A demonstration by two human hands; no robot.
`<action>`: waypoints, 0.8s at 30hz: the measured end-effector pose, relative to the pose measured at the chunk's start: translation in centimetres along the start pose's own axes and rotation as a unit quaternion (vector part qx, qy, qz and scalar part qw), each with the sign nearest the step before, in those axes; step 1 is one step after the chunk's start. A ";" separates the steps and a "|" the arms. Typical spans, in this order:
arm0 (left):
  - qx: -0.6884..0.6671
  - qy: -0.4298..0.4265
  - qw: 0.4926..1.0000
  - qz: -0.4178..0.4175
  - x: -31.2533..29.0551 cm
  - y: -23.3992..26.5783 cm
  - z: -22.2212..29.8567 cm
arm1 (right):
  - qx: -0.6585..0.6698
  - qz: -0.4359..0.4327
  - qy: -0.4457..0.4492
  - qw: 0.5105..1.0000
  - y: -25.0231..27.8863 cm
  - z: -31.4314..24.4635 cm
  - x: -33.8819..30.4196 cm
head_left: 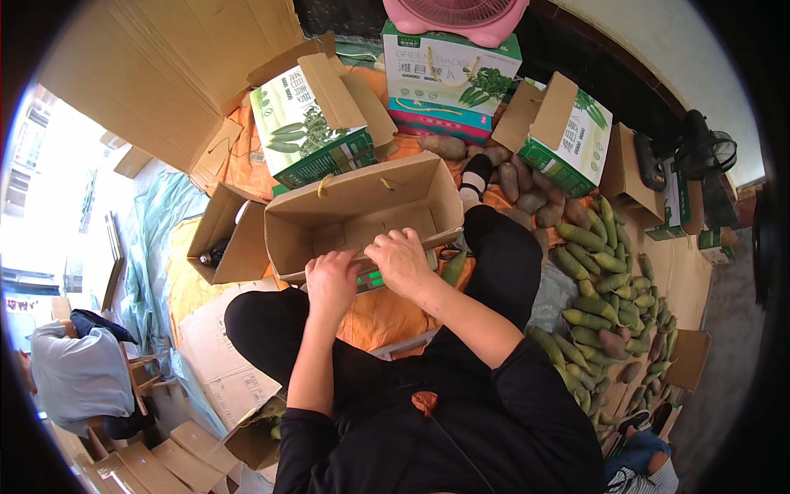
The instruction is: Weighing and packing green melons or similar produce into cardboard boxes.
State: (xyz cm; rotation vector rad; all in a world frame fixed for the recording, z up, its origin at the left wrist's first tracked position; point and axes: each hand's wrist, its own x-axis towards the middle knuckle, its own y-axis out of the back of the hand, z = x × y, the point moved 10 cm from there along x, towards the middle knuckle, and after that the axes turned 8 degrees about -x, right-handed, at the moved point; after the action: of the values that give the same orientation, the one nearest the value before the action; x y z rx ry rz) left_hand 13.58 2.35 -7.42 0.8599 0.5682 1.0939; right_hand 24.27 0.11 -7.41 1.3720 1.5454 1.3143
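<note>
In front of me is an open cardboard box [362, 193], its bare brown inside facing up and a yellow cord handle on its far wall. My left hand [331, 286] has its fingers bent over the box's near rim. Close beside it, my right hand [398, 262] also grips that rim, its fingers curled over the edge. Below the rim, between my wrists, a green lit display [370, 281] shows; most of the device is hidden by the box and hands.
Green radishes [605, 284] are heaped at the right, with reddish-brown roots [527, 185] beyond my leg. Printed radish cartons [309, 123] stand at the back, one under a pink fan [457, 15]. A smaller open carton [234, 235] stands left. Another person [82, 370] sits far left.
</note>
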 end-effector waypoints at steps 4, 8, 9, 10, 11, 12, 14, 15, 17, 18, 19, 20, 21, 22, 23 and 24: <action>-0.025 -0.069 0.987 0.144 3.8 5.4 1.1 | 0.003 0.016 -0.023 1.000 0.3 0.8 -0.7; 0.089 0.015 0.981 0.170 10.1 7.1 -1.9 | 0.028 0.034 -0.017 0.999 0.3 0.4 -1.0; 0.146 0.065 0.975 0.154 11.3 6.6 -3.2 | 0.028 0.033 -0.019 0.999 0.1 0.4 -1.2; 0.145 0.062 0.975 0.154 12.4 6.4 -3.3 | 0.032 0.048 -0.019 0.998 0.3 0.5 -1.3; 0.084 0.128 0.986 0.073 13.4 4.7 -5.2 | 0.038 0.061 -0.017 0.997 0.5 0.4 -1.3; 0.022 0.190 0.982 -0.012 13.6 2.5 -6.6 | 0.037 0.062 -0.021 0.997 0.5 0.6 -1.3; -0.019 0.159 0.987 0.030 13.5 2.6 -6.5 | 0.047 0.067 -0.021 0.996 0.6 0.5 -1.3; -0.060 0.127 0.988 0.071 13.4 3.1 -5.7 | 0.047 0.067 -0.024 0.996 0.6 0.6 -1.3; -0.113 0.123 0.983 0.070 12.5 3.1 -5.7 | 0.045 0.065 -0.024 0.997 0.6 0.5 -1.2; -0.165 0.117 0.977 0.069 12.0 3.1 -5.2 | 0.045 0.064 -0.029 0.997 0.6 0.7 -1.3; -0.165 0.117 0.977 0.067 11.2 3.3 -4.9 | 0.045 0.068 -0.031 0.996 0.6 0.9 -1.2; -0.236 0.076 0.968 0.035 10.2 2.9 -3.9 | 0.045 0.073 -0.035 0.996 0.7 1.0 -1.2; -0.305 0.035 0.952 0.000 9.1 2.7 -2.6 | 0.046 0.073 -0.041 0.995 0.7 1.2 -1.1; -0.305 0.033 0.952 -0.008 8.0 3.0 -1.9 | 0.049 0.073 -0.042 0.995 0.7 1.3 -1.0; -0.195 0.013 0.979 -0.052 6.8 2.8 -0.6 | 0.051 0.073 -0.048 0.995 0.6 1.6 -1.0; -0.079 -0.009 0.992 -0.095 5.0 2.5 0.4 | 0.052 0.070 -0.061 0.994 0.4 1.8 -1.0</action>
State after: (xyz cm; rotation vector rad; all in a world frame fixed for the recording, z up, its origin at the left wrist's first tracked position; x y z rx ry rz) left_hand 14.47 7.39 -5.07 0.6630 0.5304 0.9436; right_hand 26.26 -0.47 -7.64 1.6204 1.4751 1.2213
